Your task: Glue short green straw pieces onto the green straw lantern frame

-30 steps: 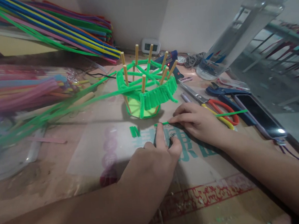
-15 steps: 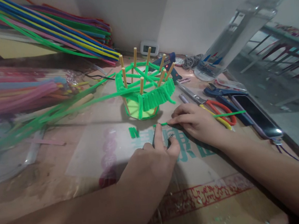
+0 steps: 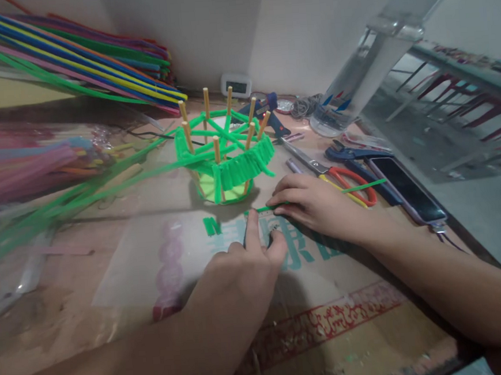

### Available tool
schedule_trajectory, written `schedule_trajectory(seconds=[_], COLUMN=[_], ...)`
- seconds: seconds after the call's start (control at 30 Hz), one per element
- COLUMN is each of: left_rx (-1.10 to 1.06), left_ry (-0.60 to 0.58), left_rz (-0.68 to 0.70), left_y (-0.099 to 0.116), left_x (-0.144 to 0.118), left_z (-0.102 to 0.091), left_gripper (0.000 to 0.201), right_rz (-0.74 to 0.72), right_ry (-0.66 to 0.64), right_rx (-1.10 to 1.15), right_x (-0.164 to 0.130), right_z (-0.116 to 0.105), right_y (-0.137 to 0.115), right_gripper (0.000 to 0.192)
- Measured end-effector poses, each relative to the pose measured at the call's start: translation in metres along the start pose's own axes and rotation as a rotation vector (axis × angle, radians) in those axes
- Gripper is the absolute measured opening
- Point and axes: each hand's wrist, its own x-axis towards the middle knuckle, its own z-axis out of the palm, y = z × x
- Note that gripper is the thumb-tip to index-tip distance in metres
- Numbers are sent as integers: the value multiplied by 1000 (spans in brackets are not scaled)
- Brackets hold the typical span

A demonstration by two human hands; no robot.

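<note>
Green and thin, a pipe cleaner [image 3: 316,198] lies flat on the cardboard-covered table [image 3: 352,324], just in front of the woven piece, its far end reaching over the scissors. The right hand [image 3: 312,203] pinches it between thumb and fingertips near its left end, fingers curled down onto the surface. The left hand [image 3: 239,269] is loosely closed, index finger stretched forward with its tip pressing beside the pipe cleaner's end; whether that hand holds anything underneath cannot be told. A small folded green scrap [image 3: 211,226] lies apart to the left. Just behind stands a basket frame [image 3: 222,158] of upright wooden sticks wound with green pipe cleaners on a pale green base. Right of the hands lie red-and-yellow scissors [image 3: 340,177], blue pliers [image 3: 352,153] and a dark phone [image 3: 407,189]. Farther back are a glue gun [image 3: 266,114] and a clear bottle [image 3: 355,84]. Bundles of coloured pipe cleaners [image 3: 71,57] fill the left side.
</note>
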Motion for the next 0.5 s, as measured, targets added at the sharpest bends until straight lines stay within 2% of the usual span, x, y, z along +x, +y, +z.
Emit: schedule_trajectory(seconds=[0.17,0.33,0.5], left_rx=[95,106,101], left_ry=[85,79,109], left_rz=[41,53,52], left_y=[-2,-4,-3], left_x=[-5,-6,-6], left_z=[0,-3,4], left_gripper=[50,48,51], right_rz=[30,83,204], right_ry=[-61,-164,-190], right_rx=[-30,-141,-66], right_x=[7,14,19], right_z=[-5,-11,-13], right_y=[-9,-23,-30], right_gripper=[17,17,12])
